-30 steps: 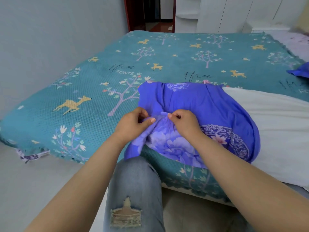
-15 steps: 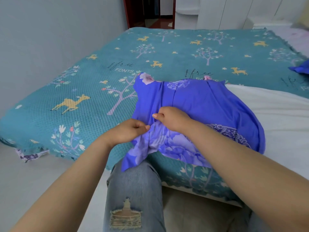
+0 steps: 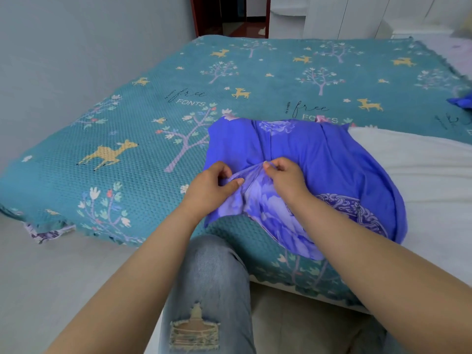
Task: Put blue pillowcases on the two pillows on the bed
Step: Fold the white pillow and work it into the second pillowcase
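A blue pillowcase [image 3: 319,159] with pale flower print lies bunched over the near end of a white pillow [image 3: 424,175] on the bed. My left hand [image 3: 212,186] pinches a gathered fold of the pillowcase at its left side. Just to the right, my right hand [image 3: 287,178] pinches the same fold, with a short ridge of cloth raised between the two hands. A second piece of blue cloth [image 3: 461,102] shows at the right edge of the bed. Most of the white pillow stays uncovered to the right.
The bed carries a teal cover [image 3: 143,139] with deer and trees. A grey wall runs along the left. My knee in ripped jeans [image 3: 209,290] stands against the bed's near edge. White cupboards [image 3: 357,16] and a doorway [image 3: 229,15] lie beyond the bed.
My right hand, which lay flat on the pillowcase half a second ago, has come back toward me and pinches the fold again. The cloth's far edge has drawn nearer.
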Action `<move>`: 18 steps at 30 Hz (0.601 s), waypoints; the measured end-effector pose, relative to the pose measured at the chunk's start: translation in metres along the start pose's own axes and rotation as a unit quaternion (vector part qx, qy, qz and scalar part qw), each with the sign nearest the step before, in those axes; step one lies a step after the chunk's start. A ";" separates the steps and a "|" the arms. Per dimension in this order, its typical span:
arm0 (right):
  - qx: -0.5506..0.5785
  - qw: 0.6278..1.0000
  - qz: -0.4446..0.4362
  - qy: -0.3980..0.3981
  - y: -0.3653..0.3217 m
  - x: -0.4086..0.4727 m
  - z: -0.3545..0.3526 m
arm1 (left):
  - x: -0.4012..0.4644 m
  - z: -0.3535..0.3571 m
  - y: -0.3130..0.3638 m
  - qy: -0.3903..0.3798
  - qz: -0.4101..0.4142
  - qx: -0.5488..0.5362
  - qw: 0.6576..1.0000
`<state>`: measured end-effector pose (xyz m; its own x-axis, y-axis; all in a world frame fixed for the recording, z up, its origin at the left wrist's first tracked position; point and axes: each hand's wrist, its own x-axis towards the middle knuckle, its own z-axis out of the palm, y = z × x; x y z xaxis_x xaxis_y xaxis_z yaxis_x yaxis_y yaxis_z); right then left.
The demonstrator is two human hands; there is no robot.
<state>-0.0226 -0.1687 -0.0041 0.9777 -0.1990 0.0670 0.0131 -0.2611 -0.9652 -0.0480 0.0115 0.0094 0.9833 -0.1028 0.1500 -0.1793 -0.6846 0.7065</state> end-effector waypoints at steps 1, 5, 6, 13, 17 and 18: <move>0.038 0.999 0.011 0.030 0.000 -0.001 0.001 | -0.001 0.000 -0.001 0.020 0.013 0.012 1.000; -0.002 1.000 -0.008 -0.025 -0.006 -0.009 -0.003 | -0.016 -0.009 -0.016 0.165 -0.050 0.038 0.984; -0.041 0.996 -0.016 -0.073 -0.008 -0.011 -0.006 | -0.019 -0.012 -0.023 0.144 -0.122 0.044 0.981; -0.278 0.942 -0.055 -0.182 -0.033 -0.020 0.002 | -0.028 -0.027 -0.041 -0.039 -0.294 -0.190 0.936; -0.336 0.915 -0.091 -0.202 -0.034 -0.028 0.010 | -0.033 -0.048 -0.046 -0.019 -0.274 -0.234 0.933; -0.338 0.916 -0.097 -0.193 -0.033 -0.030 0.012 | -0.032 -0.051 -0.046 0.016 -0.261 -0.209 0.942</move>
<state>-0.0498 -0.1429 0.0230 0.9735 0.2289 0.0006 0.1903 -0.8077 -0.5581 -0.0730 0.0835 0.0075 0.9408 0.1950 -0.2773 0.3254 -0.2905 0.8998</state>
